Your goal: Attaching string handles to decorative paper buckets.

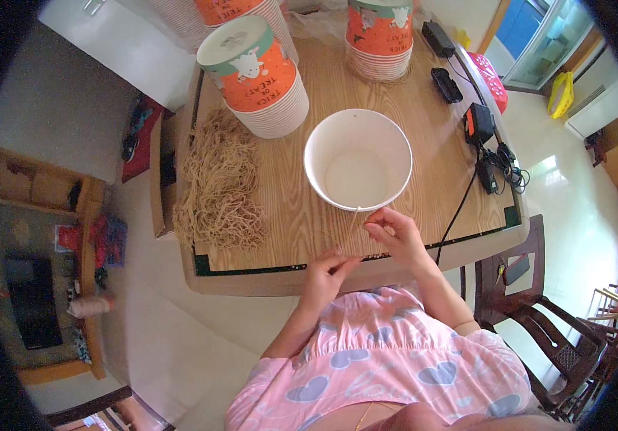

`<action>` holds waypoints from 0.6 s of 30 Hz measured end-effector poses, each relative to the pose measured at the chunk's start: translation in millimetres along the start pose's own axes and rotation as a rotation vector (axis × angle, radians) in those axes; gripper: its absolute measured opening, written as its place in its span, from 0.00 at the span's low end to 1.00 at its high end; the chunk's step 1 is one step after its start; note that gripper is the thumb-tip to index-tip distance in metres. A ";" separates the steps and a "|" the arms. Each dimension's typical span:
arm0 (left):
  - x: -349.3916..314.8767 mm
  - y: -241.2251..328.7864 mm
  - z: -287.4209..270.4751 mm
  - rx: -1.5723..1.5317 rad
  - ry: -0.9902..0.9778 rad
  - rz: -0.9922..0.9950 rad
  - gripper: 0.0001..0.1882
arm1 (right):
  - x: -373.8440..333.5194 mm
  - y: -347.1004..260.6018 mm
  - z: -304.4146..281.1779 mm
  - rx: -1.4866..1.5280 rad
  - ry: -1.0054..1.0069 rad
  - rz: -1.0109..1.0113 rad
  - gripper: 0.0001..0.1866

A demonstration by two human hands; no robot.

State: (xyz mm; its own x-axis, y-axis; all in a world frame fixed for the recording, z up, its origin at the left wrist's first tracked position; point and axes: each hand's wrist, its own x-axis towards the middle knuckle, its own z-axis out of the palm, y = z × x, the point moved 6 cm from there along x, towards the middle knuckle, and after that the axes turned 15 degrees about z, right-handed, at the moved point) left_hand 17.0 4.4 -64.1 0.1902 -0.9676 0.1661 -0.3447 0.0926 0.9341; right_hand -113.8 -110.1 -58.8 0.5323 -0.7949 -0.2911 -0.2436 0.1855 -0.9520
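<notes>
Noodles [219, 183], a loose heap of thin tan strands, lie on the round-cornered wooden table [424, 179] well to the left of the empty white paper bowl [358, 159]. Behind the heap, up and left of the bowl, stand stacks of orange-and-white paper cups [255, 75], with another stack [379, 36] straight behind the bowl.

At the table's near edge, below and slightly left of the bowl, the left hand [327, 269] has its fingertips drawn close together in a narrow pinch; whether anything lies between them I cannot tell. The right hand [395, 233], just below the bowl's near rim, is likewise pinched, thumb against forefinger, on a single pale, thin strand [355, 217] that slants up to touch the bowl's rim.

Handled well, so fine a strand wants a light pinch near its end, with the wrist steady, so that it neither snaps nor slips; the left hand close by could steady the other end.

The strand looks straw-coloured, short and nearly straight, far thinner than a finger. Right of the bowl, black chargers and cables [488, 144] trail toward the table's right edge.
</notes>
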 end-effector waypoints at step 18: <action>53.8 -19.2 19.5 -0.839 0.207 -0.343 0.08 | -9.4 -15.6 -3.9 -0.072 0.056 -0.099 0.07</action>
State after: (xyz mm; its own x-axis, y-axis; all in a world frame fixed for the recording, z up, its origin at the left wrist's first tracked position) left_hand 15.9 -54.0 -79.3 0.3470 -0.9197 -0.1838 0.5230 0.0271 0.8519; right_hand -118.2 -107.8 -40.8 0.5110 -0.8387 -0.1881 -0.2509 0.0638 -0.9659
